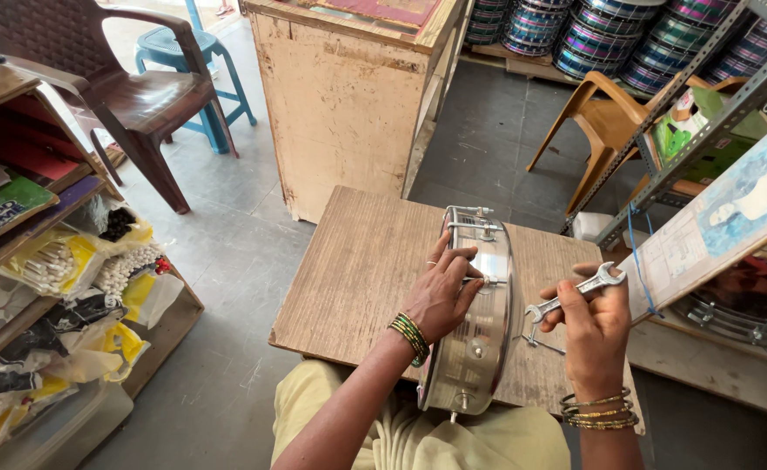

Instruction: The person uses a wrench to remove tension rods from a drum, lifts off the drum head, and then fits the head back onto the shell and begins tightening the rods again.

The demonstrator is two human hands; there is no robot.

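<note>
The metal drum frame (479, 322) stands on its edge on the wooden board (357, 270), its lower rim hanging off the near edge over the person's lap. Left of the frame, the left hand (442, 292) presses flat against its shiny side, fingers spread a little and curled over the rim, thumb near a tension bolt (490, 281) on the top edge. Right of the frame, the right hand (594, 324) is closed around a double-ended spanner (575, 296), gripping it at mid-shaft; one open end points back toward the frame and sits just beside it, the other points away, up and to the right. A loose thin metal rod (542, 344) lies on the board just right of the frame, under the spanner. Behind the frame, across the board, stands a worn wooden cabinet (348, 104); further left of it are a brown plastic chair (131, 96) and a blue stool (187, 61). Well right of the frame, a tan chair (605, 117) sits by a metal rack (705, 104).
</note>
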